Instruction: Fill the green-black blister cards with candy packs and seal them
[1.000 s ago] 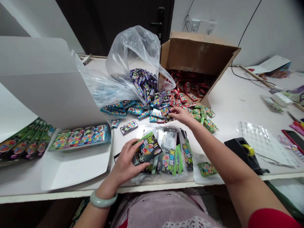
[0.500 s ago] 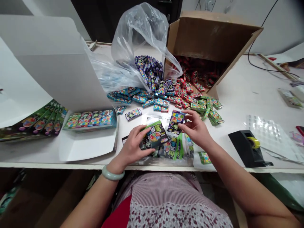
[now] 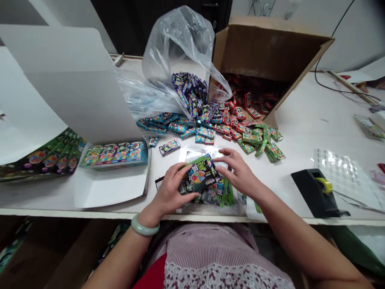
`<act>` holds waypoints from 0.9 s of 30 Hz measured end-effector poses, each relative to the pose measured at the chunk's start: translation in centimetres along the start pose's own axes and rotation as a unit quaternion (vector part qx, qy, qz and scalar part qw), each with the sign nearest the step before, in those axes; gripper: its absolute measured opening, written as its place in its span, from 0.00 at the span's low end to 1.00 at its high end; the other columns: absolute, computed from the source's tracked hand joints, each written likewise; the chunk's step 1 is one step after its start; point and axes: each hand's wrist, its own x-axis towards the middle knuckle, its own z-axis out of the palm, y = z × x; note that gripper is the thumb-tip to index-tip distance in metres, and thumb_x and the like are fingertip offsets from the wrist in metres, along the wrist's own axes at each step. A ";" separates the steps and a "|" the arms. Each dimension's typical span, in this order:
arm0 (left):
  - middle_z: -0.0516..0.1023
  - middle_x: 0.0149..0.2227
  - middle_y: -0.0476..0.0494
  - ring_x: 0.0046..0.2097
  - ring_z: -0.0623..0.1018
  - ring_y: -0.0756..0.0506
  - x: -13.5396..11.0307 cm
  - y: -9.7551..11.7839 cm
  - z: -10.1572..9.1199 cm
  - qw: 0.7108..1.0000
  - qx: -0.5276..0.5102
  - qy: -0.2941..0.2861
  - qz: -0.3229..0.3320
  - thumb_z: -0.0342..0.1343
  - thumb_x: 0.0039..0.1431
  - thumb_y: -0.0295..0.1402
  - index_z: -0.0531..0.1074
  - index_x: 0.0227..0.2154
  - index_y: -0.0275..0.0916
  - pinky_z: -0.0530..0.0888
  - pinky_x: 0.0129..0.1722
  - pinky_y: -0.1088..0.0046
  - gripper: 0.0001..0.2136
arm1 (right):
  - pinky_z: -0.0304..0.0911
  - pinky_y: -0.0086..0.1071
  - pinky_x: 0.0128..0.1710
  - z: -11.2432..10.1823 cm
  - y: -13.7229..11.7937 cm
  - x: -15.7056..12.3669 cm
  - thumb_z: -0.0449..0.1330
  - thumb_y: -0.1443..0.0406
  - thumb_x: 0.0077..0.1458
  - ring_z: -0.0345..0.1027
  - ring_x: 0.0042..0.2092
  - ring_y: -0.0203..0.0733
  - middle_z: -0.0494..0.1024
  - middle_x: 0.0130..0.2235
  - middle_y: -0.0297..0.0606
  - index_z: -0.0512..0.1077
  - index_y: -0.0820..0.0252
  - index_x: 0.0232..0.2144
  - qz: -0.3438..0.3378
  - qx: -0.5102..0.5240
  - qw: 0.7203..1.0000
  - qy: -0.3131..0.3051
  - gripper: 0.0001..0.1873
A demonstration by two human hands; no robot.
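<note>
My left hand [image 3: 171,188] grips a black and green printed pouch [image 3: 197,177], thumb below and fingers along its upper left side. At the pouch's right edge is my right hand [image 3: 240,171], its thumb and fingertips closed on a small purple candy box [image 3: 209,158]. Most of that box is hidden by the pouch; whether it sits inside or behind cannot be made out. Under both hands lie more green and black pouches [image 3: 221,196] on clear plastic. A loose purple candy box [image 3: 169,147] rests just beyond my left hand.
Heaps of blue [image 3: 177,127], red [image 3: 233,116] and green candy boxes [image 3: 266,140] lie ahead. Behind them stand a clear bag [image 3: 180,36] of purple boxes and a tipped carton [image 3: 270,48]. An open white box [image 3: 111,188] is left, a tape dispenser [image 3: 313,192] right.
My right hand has moved left with the purple candy box, bringing it against the pouch, which now covers most of it. My left hand keeps its hold on the pouch.
</note>
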 end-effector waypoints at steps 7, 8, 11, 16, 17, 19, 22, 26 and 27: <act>0.62 0.56 0.36 0.57 0.65 0.35 -0.3 -0.7 -0.6 1.000 -0.008 -0.004 -0.016 0.65 0.48 0.39 0.54 0.62 0.47 0.67 0.56 0.50 0.39 | 0.60 0.39 0.55 -0.3 1.7 5.1 0.46 0.56 0.65 0.64 0.57 0.42 0.72 0.55 0.38 0.76 0.52 0.42 0.012 0.037 0.987 -0.157 0.19; 0.62 0.56 0.36 0.57 0.66 0.35 -0.4 -0.8 -0.7 1.000 -0.005 0.000 -0.019 0.65 0.48 0.38 0.54 0.62 0.47 0.67 0.56 0.49 0.38 | 0.62 0.37 0.52 -0.5 2.4 7.0 0.45 0.58 0.65 0.68 0.52 0.41 0.76 0.50 0.39 0.75 0.54 0.42 0.053 -0.009 0.994 -0.092 0.20; 0.62 0.55 0.37 0.57 0.66 0.35 -0.5 -1.2 -1.1 1.000 0.004 -0.013 -0.017 0.65 0.48 0.37 0.55 0.61 0.47 0.68 0.55 0.49 0.38 | 0.63 0.36 0.48 -0.4 4.8 12.5 0.51 0.61 0.62 0.71 0.47 0.45 0.79 0.43 0.45 0.76 0.62 0.39 0.131 -0.140 0.982 0.006 0.15; 0.63 0.55 0.36 0.57 0.67 0.35 -0.7 -1.7 -1.4 0.999 0.015 -0.015 -0.028 0.65 0.48 0.37 0.54 0.61 0.47 0.69 0.55 0.50 0.38 | 0.61 0.37 0.48 1.4 7.0 17.5 0.67 0.62 0.46 0.69 0.49 0.51 0.78 0.44 0.50 0.74 0.62 0.39 0.158 -0.198 0.967 0.018 0.16; 0.63 0.56 0.36 0.57 0.67 0.35 -0.8 -1.9 -1.3 0.999 0.015 -0.012 -0.032 0.65 0.48 0.37 0.54 0.61 0.47 0.69 0.55 0.50 0.38 | 0.61 0.38 0.47 1.7 7.2 17.8 0.69 0.61 0.43 0.69 0.49 0.52 0.78 0.43 0.51 0.75 0.63 0.37 0.162 -0.202 0.966 0.014 0.17; 0.63 0.55 0.37 0.57 0.67 0.35 -0.8 -2.1 -1.3 0.999 0.012 -0.011 -0.035 0.64 0.49 0.38 0.54 0.61 0.48 0.69 0.55 0.49 0.37 | 0.62 0.38 0.45 2.0 7.5 17.9 0.70 0.60 0.40 0.71 0.47 0.53 0.79 0.41 0.50 0.75 0.63 0.34 0.166 -0.199 0.966 0.003 0.18; 0.64 0.55 0.37 0.57 0.67 0.35 -0.7 -2.4 -1.2 0.999 0.007 -0.013 -0.038 0.64 0.49 0.39 0.55 0.61 0.48 0.69 0.55 0.50 0.37 | 0.64 0.35 0.41 1.8 7.6 17.5 0.68 0.61 0.44 0.73 0.42 0.47 0.79 0.40 0.44 0.74 0.62 0.33 0.162 -0.171 0.972 -0.004 0.14; 0.64 0.55 0.38 0.56 0.68 0.35 -0.9 -2.6 -1.5 0.999 0.012 0.004 -0.048 0.64 0.49 0.40 0.56 0.61 0.48 0.69 0.55 0.51 0.37 | 0.66 0.29 0.33 0.9 6.5 15.6 0.59 0.64 0.54 0.73 0.33 0.37 0.80 0.33 0.38 0.73 0.62 0.35 0.146 -0.117 0.982 -0.017 0.07; 0.64 0.55 0.38 0.56 0.68 0.35 -1.0 -2.7 -1.6 0.999 0.014 0.011 -0.049 0.64 0.49 0.41 0.56 0.61 0.48 0.69 0.56 0.51 0.37 | 0.66 0.28 0.31 0.6 6.1 14.8 0.57 0.64 0.56 0.72 0.31 0.36 0.79 0.32 0.37 0.72 0.62 0.36 0.141 -0.108 0.984 -0.019 0.07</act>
